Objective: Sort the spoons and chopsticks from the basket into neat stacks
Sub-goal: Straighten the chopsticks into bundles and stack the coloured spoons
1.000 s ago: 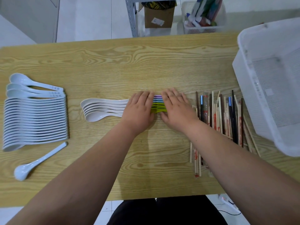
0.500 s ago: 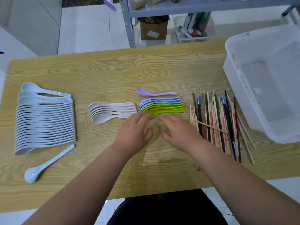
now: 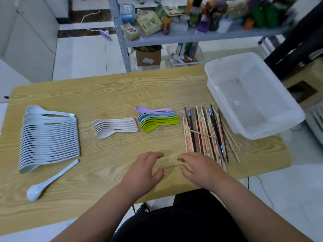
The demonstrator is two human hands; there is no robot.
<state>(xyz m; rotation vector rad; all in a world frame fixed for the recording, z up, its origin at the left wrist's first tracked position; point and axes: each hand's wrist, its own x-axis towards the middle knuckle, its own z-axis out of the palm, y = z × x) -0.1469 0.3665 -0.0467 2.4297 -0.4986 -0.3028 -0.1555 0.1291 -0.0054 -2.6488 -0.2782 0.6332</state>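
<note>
Left grip (image 3: pixel 145 170) and right grip (image 3: pixel 201 169) both released: fingers loosely curled, holding nothing, low over near edge of tabletop (image 3: pixel 111 98). Basket (image 3: pixel 223 109) at far right, looks emptied. Chopsticks (image 3: pixel 206 133) lie in loose fan, near ends by right grip; can't tell if touching. One stick lies across the rest. I judge them light, stiff, prone to roll: I'd squeeze bundle mid-length from both sides, then square ends. Stray pale-blue spoon (image 3: pixel 52 179) lies just below long spoon row (image 3: pixel 49 137). Probably hard, slick, chippable: I'd pinch handle.
</note>
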